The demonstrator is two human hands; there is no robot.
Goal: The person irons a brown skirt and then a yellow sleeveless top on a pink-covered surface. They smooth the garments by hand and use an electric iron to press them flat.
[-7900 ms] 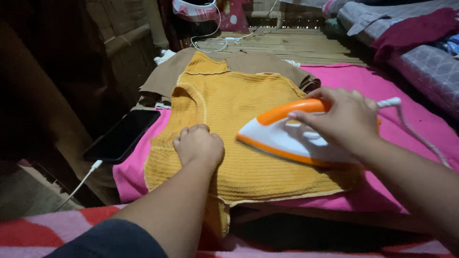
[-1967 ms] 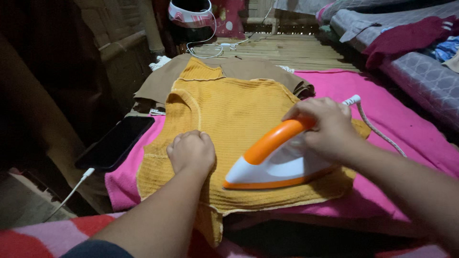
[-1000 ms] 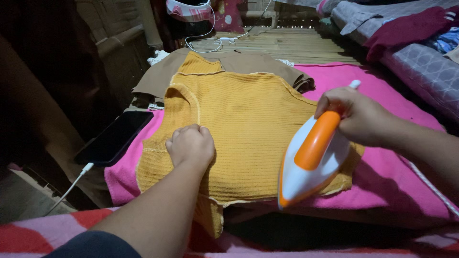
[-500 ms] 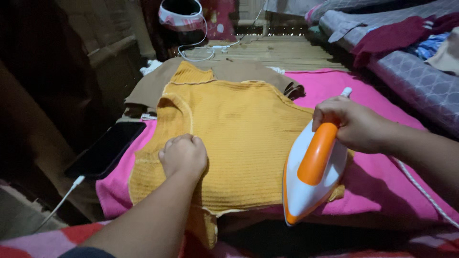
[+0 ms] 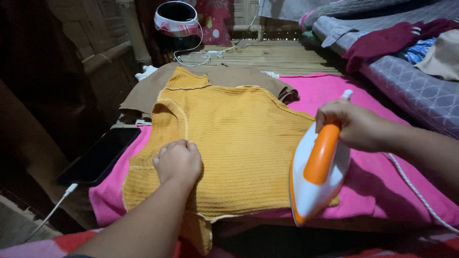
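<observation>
Our left hand (image 5: 178,161), fingers clenched, presses the yellow knit top (image 5: 234,138) while our right hand (image 5: 351,125) grasps the iron's orange handle (image 5: 321,154).

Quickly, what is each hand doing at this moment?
Left hand: closed in a fist, pressing on the yellow top.
Right hand: closed on the iron handle.

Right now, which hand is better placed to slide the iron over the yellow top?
Right hand: it already grips the iron at the yellow top's edge; the left hand presses the cloth flat.

Both forearms are bare to the frame's edge, with no rings, watch or sleeves showing.
</observation>
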